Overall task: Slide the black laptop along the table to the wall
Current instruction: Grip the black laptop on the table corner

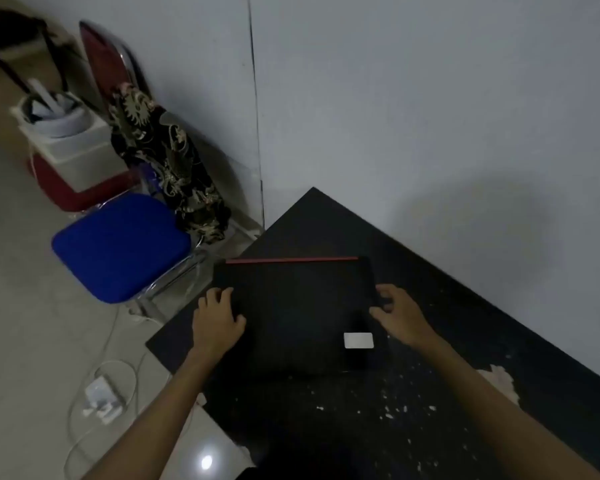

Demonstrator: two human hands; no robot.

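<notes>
Bare table (pixel 312 230) beyond laptop (pixel 291 313), wall (pixel 430 133) right

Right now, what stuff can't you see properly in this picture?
All in the head view:
- Laptop: its dark near edge blends into the black table, so where it ends is unclear.
- White sticker: too small and blurred to read.
- Left hand and right hand: fingertips curl over the laptop's sides, so the grip is hidden.
- Table: its near end is cut off by the picture's bottom edge.

one laptop (pixel 293 313), two hands (pixel 217 323), one chair (pixel 120 245)
</notes>
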